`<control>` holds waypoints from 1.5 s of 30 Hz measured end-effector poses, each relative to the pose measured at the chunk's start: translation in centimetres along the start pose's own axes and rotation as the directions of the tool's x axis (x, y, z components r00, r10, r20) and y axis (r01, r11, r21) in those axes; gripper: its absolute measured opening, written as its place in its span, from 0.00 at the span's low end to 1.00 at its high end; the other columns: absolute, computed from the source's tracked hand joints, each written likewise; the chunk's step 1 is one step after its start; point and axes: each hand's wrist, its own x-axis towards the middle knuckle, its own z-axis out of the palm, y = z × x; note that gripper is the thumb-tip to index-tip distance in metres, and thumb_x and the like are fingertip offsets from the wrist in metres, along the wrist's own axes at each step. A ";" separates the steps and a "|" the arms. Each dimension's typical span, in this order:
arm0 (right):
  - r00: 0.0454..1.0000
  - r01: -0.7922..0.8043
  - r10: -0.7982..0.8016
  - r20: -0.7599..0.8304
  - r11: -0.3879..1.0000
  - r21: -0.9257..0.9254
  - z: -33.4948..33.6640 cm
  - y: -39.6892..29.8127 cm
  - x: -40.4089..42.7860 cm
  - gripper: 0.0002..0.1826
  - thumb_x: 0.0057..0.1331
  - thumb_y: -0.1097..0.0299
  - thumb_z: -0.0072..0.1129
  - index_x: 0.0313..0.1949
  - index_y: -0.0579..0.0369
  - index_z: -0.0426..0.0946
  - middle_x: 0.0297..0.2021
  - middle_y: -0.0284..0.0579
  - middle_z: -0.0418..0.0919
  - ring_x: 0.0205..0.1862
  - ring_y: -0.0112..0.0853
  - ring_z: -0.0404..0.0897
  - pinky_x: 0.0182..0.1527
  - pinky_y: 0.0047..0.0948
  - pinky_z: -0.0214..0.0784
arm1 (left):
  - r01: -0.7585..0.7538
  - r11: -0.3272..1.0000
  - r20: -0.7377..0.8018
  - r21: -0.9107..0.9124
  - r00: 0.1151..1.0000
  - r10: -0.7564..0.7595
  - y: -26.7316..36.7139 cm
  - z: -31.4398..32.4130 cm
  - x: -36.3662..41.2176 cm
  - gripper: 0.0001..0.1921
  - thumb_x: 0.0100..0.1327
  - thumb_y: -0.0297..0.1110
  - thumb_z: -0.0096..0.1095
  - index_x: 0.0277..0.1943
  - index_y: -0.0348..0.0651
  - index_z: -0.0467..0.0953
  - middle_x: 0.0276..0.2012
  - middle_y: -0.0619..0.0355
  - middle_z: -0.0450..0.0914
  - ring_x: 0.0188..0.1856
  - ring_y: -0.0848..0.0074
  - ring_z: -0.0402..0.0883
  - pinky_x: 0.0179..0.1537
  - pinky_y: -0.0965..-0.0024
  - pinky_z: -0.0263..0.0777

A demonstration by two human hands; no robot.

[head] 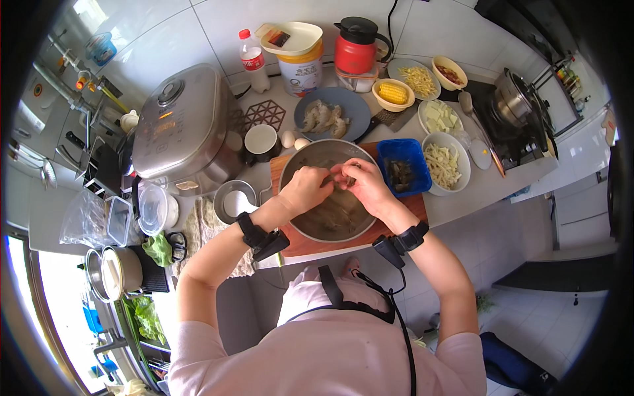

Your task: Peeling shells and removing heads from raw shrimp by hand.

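Observation:
My left hand (307,188) and my right hand (365,187) meet over a wide metal bowl (292,171) of murky water. A small greyish shrimp (351,181) is pinched at their fingertips, partly hidden by the fingers. More whole shrimp (333,214) lie under the water. The bowl rests on a wooden cutting board (416,210). Right of it, a blue plastic container (389,148) holds dark shrimp scraps (399,174). Behind the bowl, peeled-looking shrimp (318,117) lie on a blue-grey plate (360,109).
Two eggs (288,139) and a dark mug (261,143) stand behind left, near a large rice cooker (185,123). A cleaver (396,118) lies behind right. Bowls of sliced mushrooms (442,166), tofu (440,117) and corn (393,93) stand before the stove (515,143). Small saucepan (221,200) at left.

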 end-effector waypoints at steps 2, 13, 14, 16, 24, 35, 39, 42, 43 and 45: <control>0.999 -0.040 0.038 0.027 0.996 0.079 0.1 -0.1 0.1 0.05 0.65 0.71 0.49 0.34 0.58 0.73 0.32 0.40 0.76 0.34 0.27 0.77 0.38 0.25 0.68 | -0.007 1.000 0.000 0.021 1.000 0.007 0.0 -0.2 0.1 0.09 0.54 0.33 0.59 0.31 0.34 0.76 0.27 0.40 0.78 0.33 0.49 0.78 0.35 0.55 0.71; 0.957 0.239 -0.224 -0.186 0.969 0.060 -1.8 -1.9 1.6 0.06 0.65 0.72 0.50 0.33 0.61 0.72 0.31 0.42 0.77 0.33 0.31 0.79 0.41 0.29 0.72 | -0.111 0.994 -0.041 -0.014 0.993 0.110 -1.8 -2.1 2.6 0.09 0.62 0.33 0.57 0.35 0.34 0.74 0.28 0.42 0.76 0.33 0.49 0.75 0.34 0.57 0.69; 0.934 0.317 -0.326 -0.147 0.945 -0.082 -3.5 -2.4 1.7 0.05 0.66 0.71 0.50 0.35 0.60 0.72 0.33 0.43 0.76 0.36 0.30 0.77 0.42 0.28 0.70 | -0.098 0.992 -0.017 -0.076 0.995 0.097 -1.9 -2.9 3.3 0.10 0.62 0.34 0.57 0.36 0.34 0.73 0.27 0.42 0.76 0.32 0.49 0.75 0.34 0.58 0.69; 0.849 0.290 -0.448 -0.280 0.838 -0.463 -4.4 -4.2 1.2 0.05 0.66 0.70 0.50 0.34 0.59 0.72 0.30 0.39 0.77 0.32 0.29 0.77 0.39 0.27 0.69 | -0.032 0.993 -0.055 -0.118 0.998 0.025 -2.0 -5.0 4.8 0.11 0.64 0.35 0.57 0.38 0.34 0.74 0.24 0.44 0.74 0.29 0.58 0.76 0.31 0.63 0.69; 0.965 -0.163 -0.220 -0.141 -0.087 -0.983 -9.7 -5.1 -2.3 0.11 0.57 0.67 0.60 0.33 0.64 0.77 0.35 0.56 0.76 0.40 0.52 0.76 0.43 0.45 0.69 | 0.378 0.832 0.294 -0.405 0.916 -0.273 -7.0 -6.3 14.5 0.14 0.64 0.28 0.47 0.49 0.29 0.69 0.27 0.61 0.71 0.25 0.80 0.68 0.28 0.76 0.66; 0.869 0.131 -0.359 0.341 -0.498 -0.857 0.9 -2.8 0.1 0.09 0.49 0.78 0.56 0.32 0.67 0.74 0.37 0.58 0.72 0.39 0.46 0.77 0.41 0.37 0.73 | 0.328 0.893 0.339 -0.308 0.915 -0.219 -6.5 -4.2 15.7 0.21 0.64 0.29 0.51 0.58 0.29 0.67 0.43 0.56 0.78 0.40 0.75 0.75 0.43 0.74 0.70; 0.900 0.293 -0.138 0.414 -0.514 -0.806 1.5 -1.4 0.3 0.11 0.49 0.78 0.57 0.34 0.67 0.74 0.38 0.58 0.72 0.38 0.45 0.78 0.40 0.37 0.74 | 0.084 0.981 0.213 -0.174 0.976 -0.046 -4.6 -6.1 12.4 0.18 0.66 0.32 0.51 0.54 0.29 0.70 0.45 0.56 0.78 0.42 0.75 0.76 0.43 0.74 0.70; 0.994 0.098 0.004 0.105 -0.391 -0.915 0.4 0.9 1.0 0.16 0.46 0.77 0.62 0.37 0.64 0.76 0.39 0.55 0.74 0.38 0.45 0.80 0.36 0.36 0.75 | 0.383 0.704 0.426 -0.598 0.896 -0.125 -1.9 -4.9 8.3 0.12 0.68 0.29 0.48 0.48 0.33 0.74 0.41 0.56 0.78 0.43 0.76 0.78 0.45 0.74 0.74; 0.993 0.108 0.006 0.115 -0.396 -0.912 0.2 1.4 1.2 0.16 0.46 0.77 0.62 0.37 0.64 0.76 0.39 0.55 0.74 0.38 0.45 0.80 0.36 0.36 0.75 | 0.463 0.639 0.494 -0.613 0.857 -0.147 -1.6 -3.9 6.5 0.11 0.69 0.29 0.47 0.47 0.34 0.75 0.42 0.55 0.78 0.43 0.74 0.78 0.46 0.70 0.75; 1.000 0.026 -0.008 0.030 -0.305 -0.952 -0.2 2.2 1.6 0.13 0.48 0.76 0.61 0.35 0.64 0.78 0.38 0.57 0.78 0.37 0.46 0.81 0.37 0.37 0.76 | 0.630 0.465 0.617 -0.622 0.760 -0.204 -1.1 -1.9 3.4 0.14 0.69 0.33 0.50 0.50 0.31 0.72 0.43 0.52 0.78 0.45 0.73 0.78 0.47 0.71 0.76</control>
